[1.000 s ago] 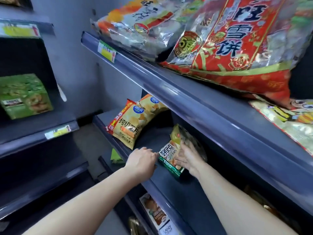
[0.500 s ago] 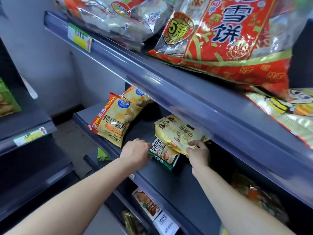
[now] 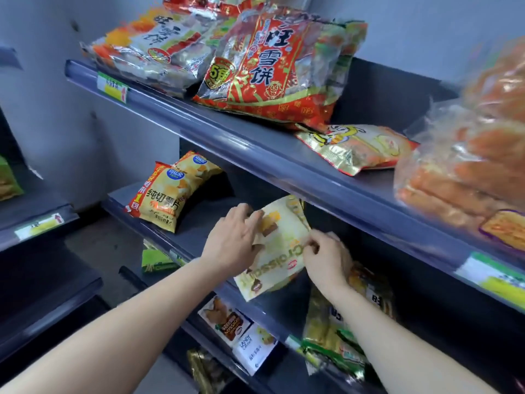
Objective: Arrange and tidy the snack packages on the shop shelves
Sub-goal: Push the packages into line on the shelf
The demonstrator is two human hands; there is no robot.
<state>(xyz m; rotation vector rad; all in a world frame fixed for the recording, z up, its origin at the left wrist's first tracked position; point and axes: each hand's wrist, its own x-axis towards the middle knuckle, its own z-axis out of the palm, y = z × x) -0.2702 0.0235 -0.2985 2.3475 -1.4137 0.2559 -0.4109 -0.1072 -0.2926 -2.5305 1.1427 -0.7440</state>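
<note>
My left hand point(image 3: 233, 243) grips the yellow croissant bag point(image 3: 279, 251) held between my hands, and my right hand point(image 3: 326, 261) pinches its edge.

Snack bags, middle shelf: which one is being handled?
The pale croissant bag, held by the left hand and right hand; the chip bags further left lie untouched.
</note>
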